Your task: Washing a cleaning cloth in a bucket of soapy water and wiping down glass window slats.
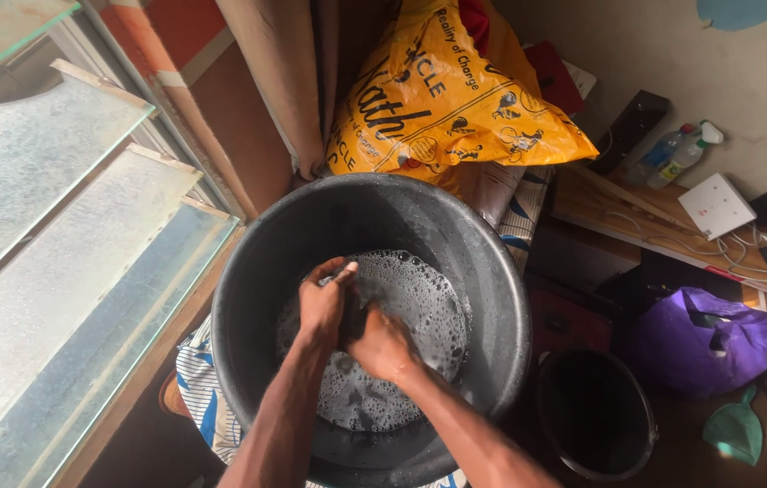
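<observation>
two hands rub a dark cloth [354, 303], maybe, in the tub [501, 298]. left hand [322, 303] and right hand [382, 343] are closed on it. keep it low in the suds [420, 298].

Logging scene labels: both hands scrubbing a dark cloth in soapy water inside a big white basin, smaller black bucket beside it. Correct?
One error: the basin is black, not white. The head view shows the left hand and right hand working a dark cloth in soapy water inside it, with the smaller black bucket beside it.
</observation>
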